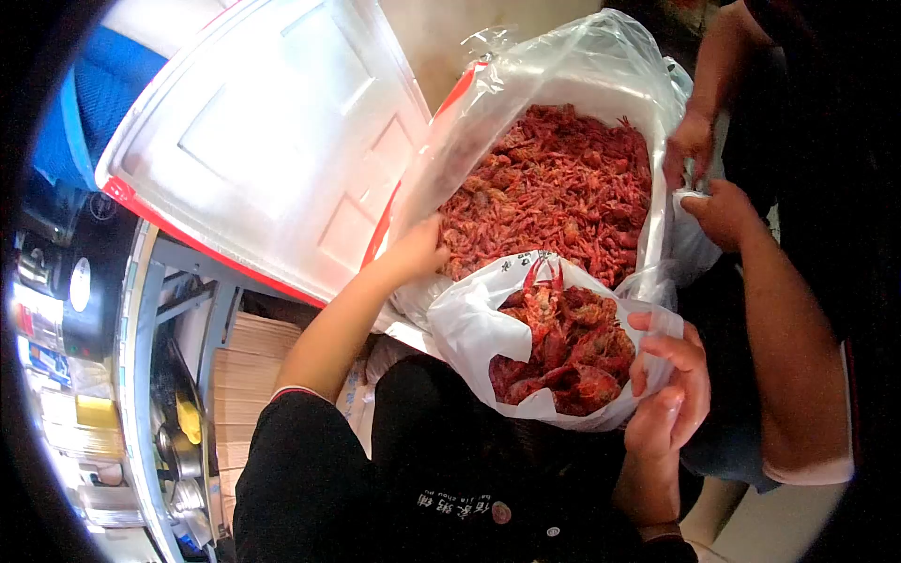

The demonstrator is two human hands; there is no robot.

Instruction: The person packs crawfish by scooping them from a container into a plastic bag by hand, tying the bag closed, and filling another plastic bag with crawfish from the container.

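Observation:
Red crayfish point(563, 183) fill a white cooler box point(648, 202), which is lined with a clear plastic bag point(601, 47). My left hand point(422, 250) reaches over the box's near left side, at the edge of the crayfish; its fingertips are hidden. In front of the box, a white plastic bag point(469, 349) gapes upward with larger red crayfish point(572, 352) inside. My right hand point(674, 380) grips this bag's right rim, thumb and fingers closed on the plastic.
The box's white lid point(272, 122), edged in red, stands swung open at left. At right, another person's hands point(718, 211) hold whitish plastic beside the box. A metal rack point(178, 281), flattened cardboard point(249, 375) and a blue basket point(108, 98) lie at left.

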